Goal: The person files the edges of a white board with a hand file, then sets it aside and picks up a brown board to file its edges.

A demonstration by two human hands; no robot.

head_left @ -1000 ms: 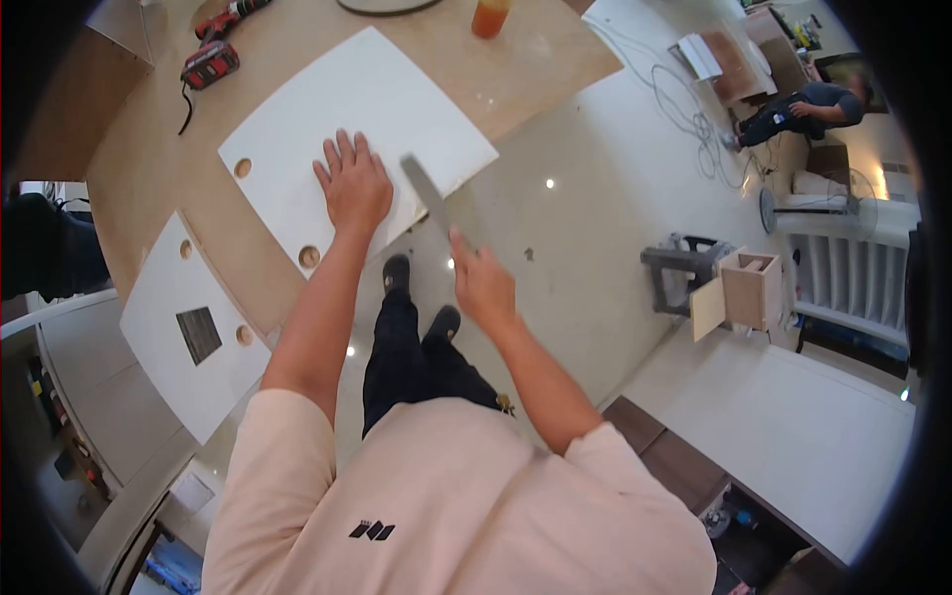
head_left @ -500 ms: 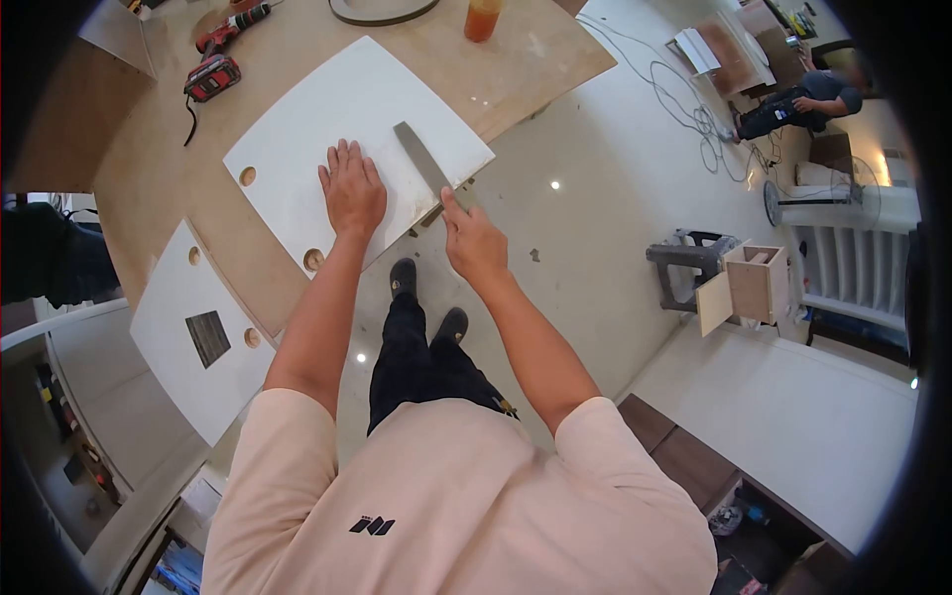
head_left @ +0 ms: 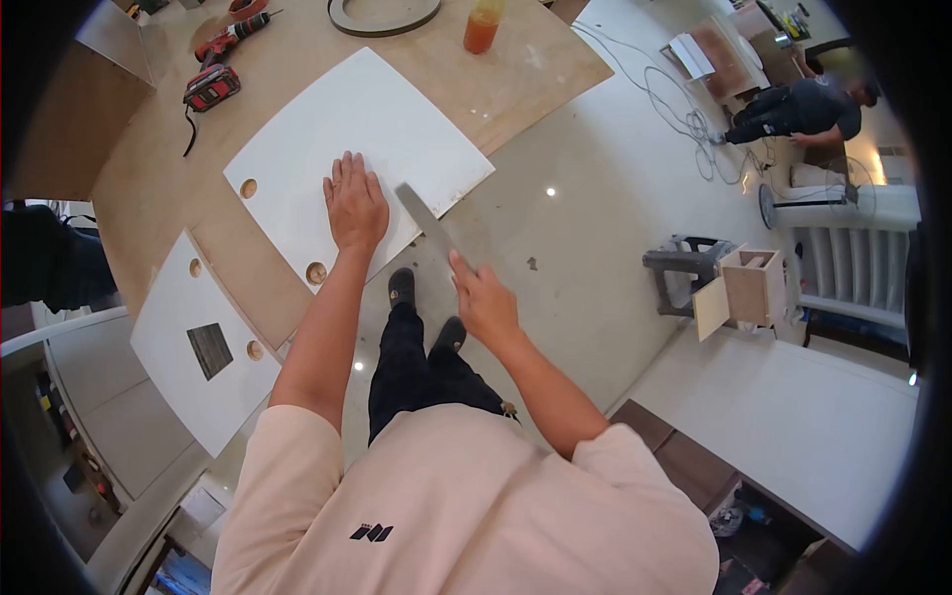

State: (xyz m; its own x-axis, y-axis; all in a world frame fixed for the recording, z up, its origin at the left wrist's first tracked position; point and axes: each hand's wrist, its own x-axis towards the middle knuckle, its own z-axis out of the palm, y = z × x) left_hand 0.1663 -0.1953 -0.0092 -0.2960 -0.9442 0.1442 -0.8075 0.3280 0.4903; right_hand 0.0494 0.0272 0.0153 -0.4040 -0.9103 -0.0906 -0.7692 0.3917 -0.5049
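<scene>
A white panel (head_left: 347,129) with two round holes along its left side lies on the wooden worktable (head_left: 535,74). My left hand (head_left: 357,206) rests flat on the panel, fingers stretched out. In my right hand (head_left: 486,297) is the near end of a long, flat grey file (head_left: 424,218). The file's far end lies over the panel's near right edge, and the rest sticks out above the floor. That edge looks rough in places.
A red drill (head_left: 213,84), a ring of edging strip (head_left: 382,22) and a jar of orange liquid (head_left: 482,28) stand on the table. Another white panel (head_left: 183,307) bears a dark rectangle. A person (head_left: 808,107) is at the upper right, near a grey stool (head_left: 677,270) and wooden box (head_left: 751,286).
My right hand has moved down and slightly right, drawing the file back toward me across the panel's edge. My left hand stays on the panel. The other person has shifted posture.
</scene>
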